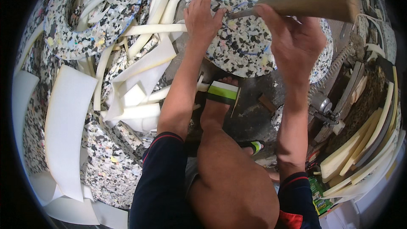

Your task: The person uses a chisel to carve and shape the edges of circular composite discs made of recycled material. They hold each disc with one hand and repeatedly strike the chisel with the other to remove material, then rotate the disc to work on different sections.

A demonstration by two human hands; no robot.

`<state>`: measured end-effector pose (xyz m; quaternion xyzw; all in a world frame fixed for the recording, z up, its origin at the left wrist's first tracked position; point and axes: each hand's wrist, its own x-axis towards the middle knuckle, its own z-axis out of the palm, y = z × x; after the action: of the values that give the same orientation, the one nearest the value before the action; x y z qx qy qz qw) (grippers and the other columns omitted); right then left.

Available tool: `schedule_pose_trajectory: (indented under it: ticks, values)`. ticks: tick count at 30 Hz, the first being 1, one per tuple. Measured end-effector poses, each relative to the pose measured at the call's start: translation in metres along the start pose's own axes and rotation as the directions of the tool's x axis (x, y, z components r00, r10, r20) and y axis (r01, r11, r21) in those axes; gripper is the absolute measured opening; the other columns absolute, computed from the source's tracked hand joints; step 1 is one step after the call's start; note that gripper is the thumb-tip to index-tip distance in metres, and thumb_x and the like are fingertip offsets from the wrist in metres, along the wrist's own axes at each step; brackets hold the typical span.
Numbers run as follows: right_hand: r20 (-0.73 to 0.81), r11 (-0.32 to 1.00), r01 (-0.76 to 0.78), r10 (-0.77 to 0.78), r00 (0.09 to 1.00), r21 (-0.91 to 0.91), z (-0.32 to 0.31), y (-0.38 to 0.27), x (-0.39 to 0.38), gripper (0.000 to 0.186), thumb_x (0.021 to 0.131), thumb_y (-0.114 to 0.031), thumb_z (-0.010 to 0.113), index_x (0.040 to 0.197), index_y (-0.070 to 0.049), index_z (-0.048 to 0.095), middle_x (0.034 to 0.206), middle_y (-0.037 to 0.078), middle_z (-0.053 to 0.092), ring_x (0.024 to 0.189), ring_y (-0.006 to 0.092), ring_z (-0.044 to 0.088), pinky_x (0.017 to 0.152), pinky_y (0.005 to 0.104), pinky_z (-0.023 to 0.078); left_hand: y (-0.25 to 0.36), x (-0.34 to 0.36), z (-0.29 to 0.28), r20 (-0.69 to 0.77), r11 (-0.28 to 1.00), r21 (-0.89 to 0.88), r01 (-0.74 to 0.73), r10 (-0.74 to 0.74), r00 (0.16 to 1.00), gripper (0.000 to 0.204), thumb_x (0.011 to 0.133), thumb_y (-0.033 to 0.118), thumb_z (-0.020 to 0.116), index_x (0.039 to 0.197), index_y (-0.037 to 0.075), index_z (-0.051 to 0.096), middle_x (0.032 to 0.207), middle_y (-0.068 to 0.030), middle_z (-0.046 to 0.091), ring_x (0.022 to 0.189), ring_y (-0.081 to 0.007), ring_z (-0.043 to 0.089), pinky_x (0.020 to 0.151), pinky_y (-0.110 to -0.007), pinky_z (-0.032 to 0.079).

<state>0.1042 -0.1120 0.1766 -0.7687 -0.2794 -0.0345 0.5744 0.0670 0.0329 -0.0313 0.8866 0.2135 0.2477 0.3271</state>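
Speckled disc (243, 36); right hand (296, 40) grips wedge (316, 3), perhaps wooden.

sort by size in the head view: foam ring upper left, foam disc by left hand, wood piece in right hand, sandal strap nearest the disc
Largest: foam ring and foam disc, too alike to rank
Wood piece
Sandal strap

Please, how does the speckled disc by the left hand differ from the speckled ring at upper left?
The disc shows no hole in its visible face; the ring has a large central hole. Pale strips show within the ring's hole, whereas the left hand is over the disc's left edge. Both have round outlines and blue markings.
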Motion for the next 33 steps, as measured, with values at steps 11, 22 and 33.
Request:
schedule_pose_trajectory:
  ticks: [11,22,33]
  values:
    - [-0.020,0.993,0.037,-0.040,0.999,-0.111,-0.021,-0.007,0.002,0.020,0.093,0.003,0.076,0.112,0.005,0.071,0.098,0.010,0.078,0.088,0.0140,0.073,0.079,0.0284,0.061,0.005,-0.002,-0.004,-0.001,0.998,0.065,0.019,-0.019,1.000,0.064,0.084,0.036,0.083,0.141,0.016,0.059,0.127,-0.0121,0.067,0.123,-0.0326,0.061,0.107,-0.051,0.038]
    - [-0.051,1.000,0.009,-0.010,0.999,-0.018,-0.014,0.003,0.004,0.022,0.093,0.002,0.077,0.114,0.005,0.071,0.100,0.012,0.078,0.089,0.0160,0.075,0.077,0.0263,0.062,0.002,-0.004,0.000,-0.020,0.995,0.094,0.009,-0.007,1.000,0.066,0.084,0.039,0.083,0.141,0.017,0.059,0.129,-0.0120,0.067,0.124,-0.0318,0.061,0.110,-0.054,0.036]
    - [-0.055,0.981,0.104,-0.114,0.992,-0.166,-0.002,0.016,0.011,0.023,0.092,-0.003,0.081,0.111,0.004,0.071,0.097,0.011,0.078,0.087,0.0139,0.075,0.073,0.0261,0.062,0.004,-0.002,-0.002,0.032,0.998,0.042,0.055,-0.056,0.998,0.065,0.084,0.035,0.082,0.141,0.017,0.056,0.130,-0.0044,0.065,0.131,-0.0297,0.054,0.114,-0.070,0.029]
